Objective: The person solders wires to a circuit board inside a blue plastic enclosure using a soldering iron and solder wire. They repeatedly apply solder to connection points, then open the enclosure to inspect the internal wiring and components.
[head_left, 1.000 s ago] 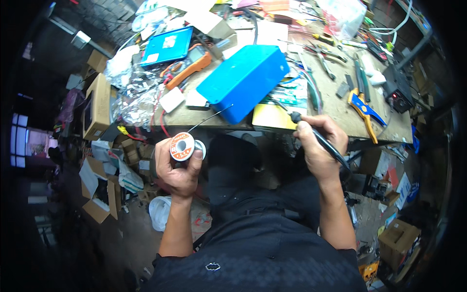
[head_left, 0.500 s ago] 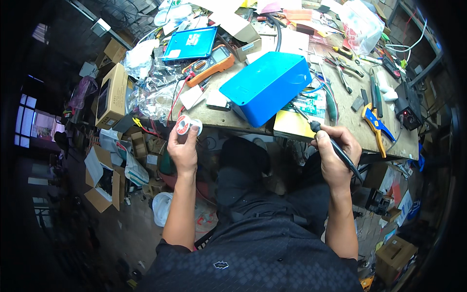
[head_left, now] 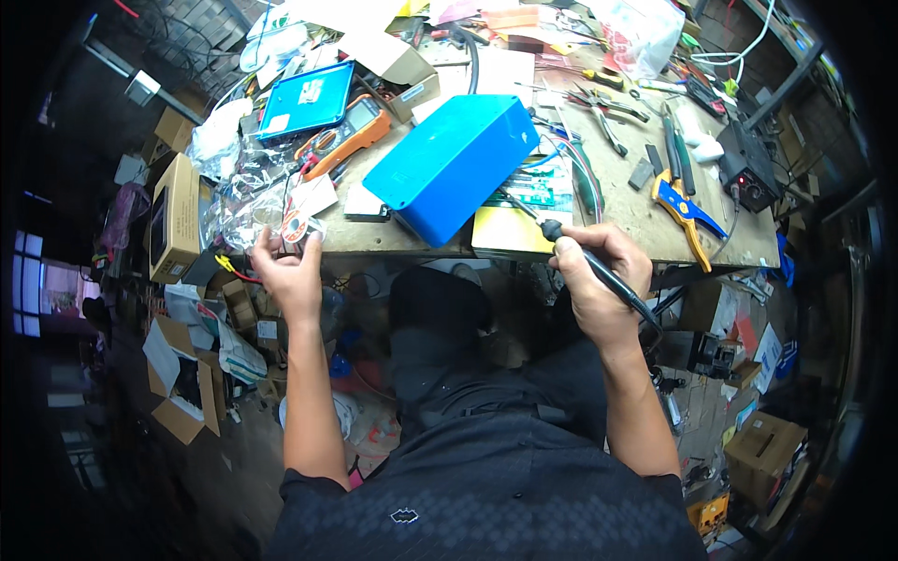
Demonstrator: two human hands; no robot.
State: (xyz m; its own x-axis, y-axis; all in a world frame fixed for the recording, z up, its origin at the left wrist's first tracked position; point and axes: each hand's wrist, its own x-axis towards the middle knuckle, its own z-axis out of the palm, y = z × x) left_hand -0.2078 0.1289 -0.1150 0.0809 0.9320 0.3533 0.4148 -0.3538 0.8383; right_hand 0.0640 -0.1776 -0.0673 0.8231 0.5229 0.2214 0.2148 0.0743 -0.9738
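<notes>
At the left front edge of the bench, my left hand (head_left: pixel 290 280) has its thumb and fingers around a small solder spool (head_left: pixel 296 227) with a red-and-white face. Clear plastic bags lie just beyond it. My right hand (head_left: pixel 613 304) grips the black handle of a soldering iron (head_left: pixel 617 282) like a pen. Its metal shaft points up and left, over a yellow sheet (head_left: pixel 510 230) and close to a green circuit board (head_left: pixel 535 193). Between my hands sits a blue plastic box (head_left: pixel 449 168), partly covering the board's surroundings.
An orange multimeter (head_left: pixel 344 136) and a blue lid (head_left: pixel 307 101) lie at the back left, beside a cardboard box (head_left: pixel 176 220). On the right are wire strippers (head_left: pixel 687 220), pliers (head_left: pixel 608 112) and a black power unit (head_left: pixel 748 168) with a red light.
My left hand has carried the solder spool leftward and farther over the bench, toward the plastic bags. The whole view has shifted, while the right hand keeps the soldering iron near the board.
</notes>
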